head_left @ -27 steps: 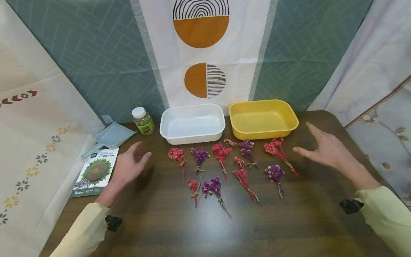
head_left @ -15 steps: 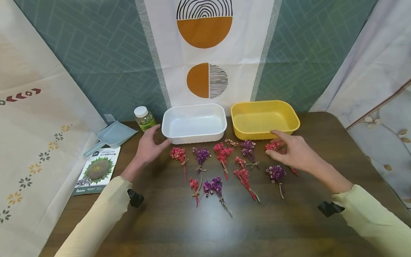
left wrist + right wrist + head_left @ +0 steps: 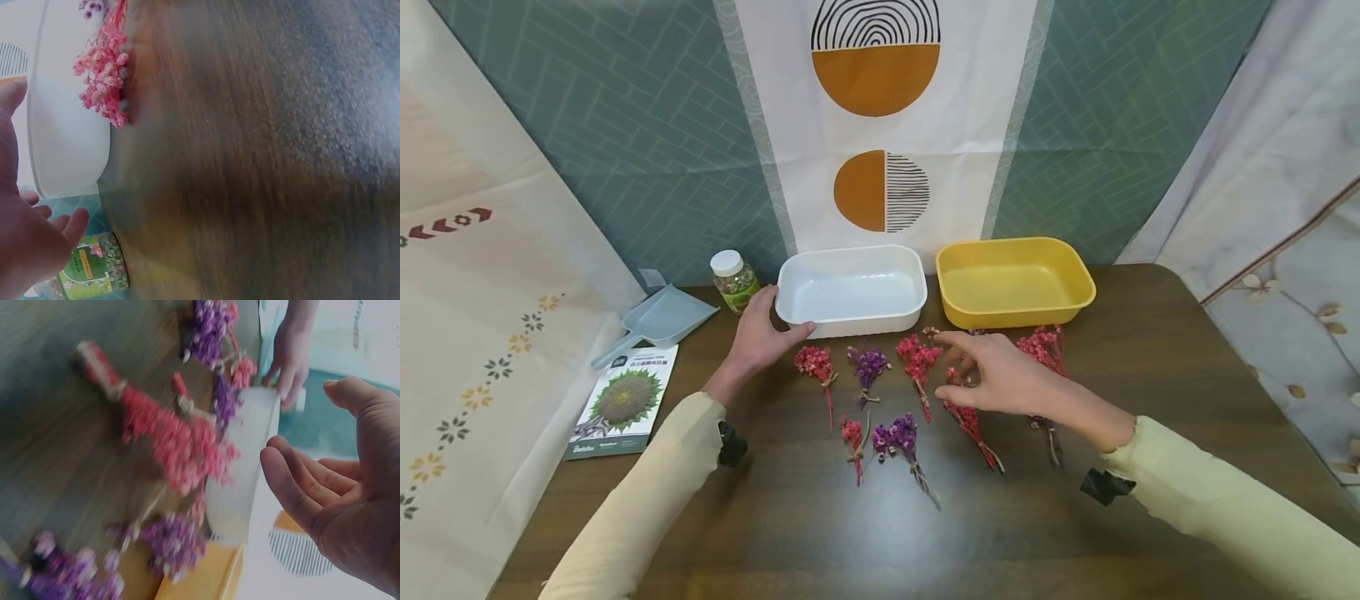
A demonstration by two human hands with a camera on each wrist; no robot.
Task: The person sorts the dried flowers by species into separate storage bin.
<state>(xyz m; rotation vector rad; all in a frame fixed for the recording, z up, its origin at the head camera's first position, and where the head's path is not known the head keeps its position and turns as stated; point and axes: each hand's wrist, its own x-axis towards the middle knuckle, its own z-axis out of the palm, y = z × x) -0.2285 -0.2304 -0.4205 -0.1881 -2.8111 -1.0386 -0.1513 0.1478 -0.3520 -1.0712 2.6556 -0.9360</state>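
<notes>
My left hand (image 3: 765, 333) is at the left front corner of the white basin (image 3: 850, 327), thumb near the front rim and fingers by the left side. My right hand (image 3: 1000, 375), fingers parted and holding nothing, hovers over the dried flower bunches right of the middle. It hides parts of a pink bunch (image 3: 964, 417) and of the purple bunches behind it. Left of it lie a pink bunch (image 3: 917, 360) and a purple bunch (image 3: 868, 367). Another pink bunch (image 3: 814, 363) lies close to my left hand. Nearer me are a purple bunch (image 3: 901, 437) and a small pink one (image 3: 852, 433).
A yellow basin (image 3: 1015, 317) stands right of the white one. At the left are a lidded jar (image 3: 737, 283), a light blue dustpan (image 3: 666, 317) and a seed packet (image 3: 625, 400). Patterned cloth (image 3: 677, 150) hangs behind the brown table (image 3: 820, 550).
My left hand has moved right and forward to the white basin's corner. My right hand has swept left from beside the yellow basin, passing over the right-hand pink bunch, to the middle bunches.
</notes>
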